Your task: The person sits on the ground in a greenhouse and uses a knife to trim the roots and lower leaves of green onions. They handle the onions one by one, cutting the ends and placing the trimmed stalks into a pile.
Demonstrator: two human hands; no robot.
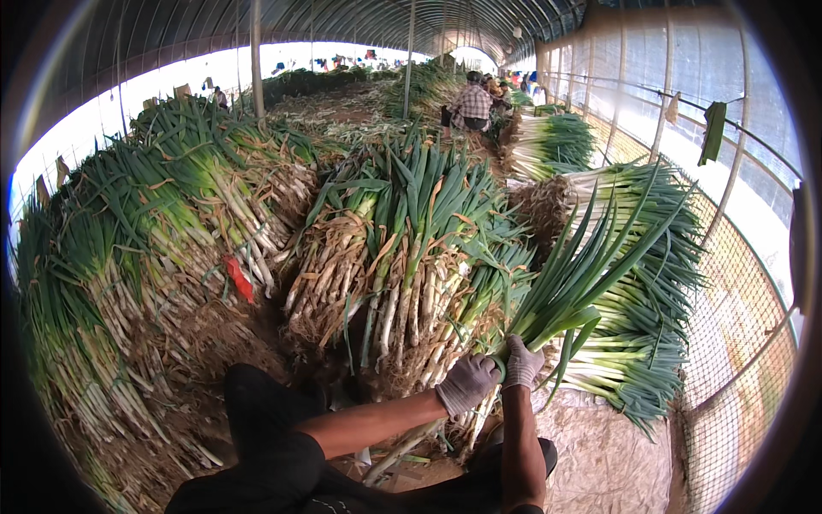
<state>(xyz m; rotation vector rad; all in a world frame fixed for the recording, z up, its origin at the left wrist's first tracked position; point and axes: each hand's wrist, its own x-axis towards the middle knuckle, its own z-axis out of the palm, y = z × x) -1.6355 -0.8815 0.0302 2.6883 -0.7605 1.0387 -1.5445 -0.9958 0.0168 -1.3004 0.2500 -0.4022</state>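
Note:
My right hand [521, 363], in a grey knit glove, is closed around the lower part of a bunch of large green onions [568, 289]. The long leaves fan up and to the right. Just left of it, my gloved left hand [470, 385] is closed at the same bunch, with a curved green leaf or strip [501, 369] beside its thumb. What lies inside its fingers is mostly hidden. Whitish stalks [480, 421] show beneath my hands. Directly before me stands a heap of untrimmed green onions [411, 276] with dry brown leaves and soil-covered roots.
Cleaned green onions [616, 321] lie stacked on my right, beside a pale ground sheet [597, 456] and netting [745, 360]. More untrimmed bundles [148, 257] fill the left, with a red scrap [239, 279] among them. A person in a checked shirt [472, 104] crouches farther ahead. Metal poles [257, 61] rise from the ground.

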